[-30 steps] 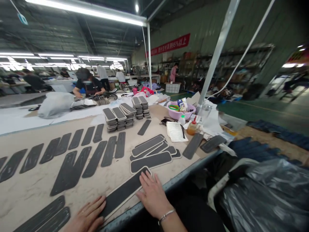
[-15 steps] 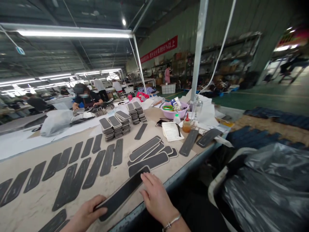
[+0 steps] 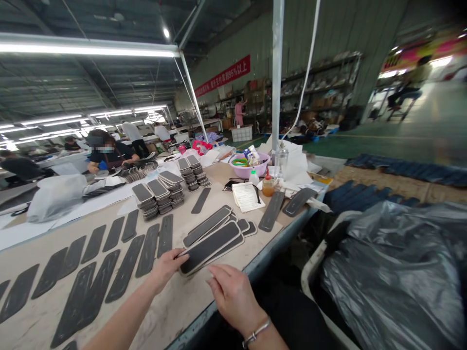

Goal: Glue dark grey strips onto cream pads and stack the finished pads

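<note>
My left hand (image 3: 168,268) pinches the near left end of a long dark panel with rounded corners and a pale edge (image 3: 211,245). This panel lies over a loose pile of similar panels (image 3: 207,226). My right hand (image 3: 231,294), with a bracelet at the wrist, is just below and apart from the panel. Its fingers are bent together toward the thumb, and nothing shows in them. To the left, rows of dark panels with a shiny surface (image 3: 124,267) lie on the table (image 3: 160,311). Neat stacks of pale-edged panels (image 3: 158,194) stand behind them.
Beyond the pile are a notepad (image 3: 248,197), a bottle of amber liquid (image 3: 268,185) and a purple basin (image 3: 250,167). A metal post (image 3: 277,73) rises at the back. Black plastic (image 3: 394,277) fills a bin at right. A co-worker (image 3: 109,153) sits across the table.
My left hand has carried the panel away from me and laid it over the pile. My right hand has come off the panel, its fingers now bent. The view has turned slightly right.
</note>
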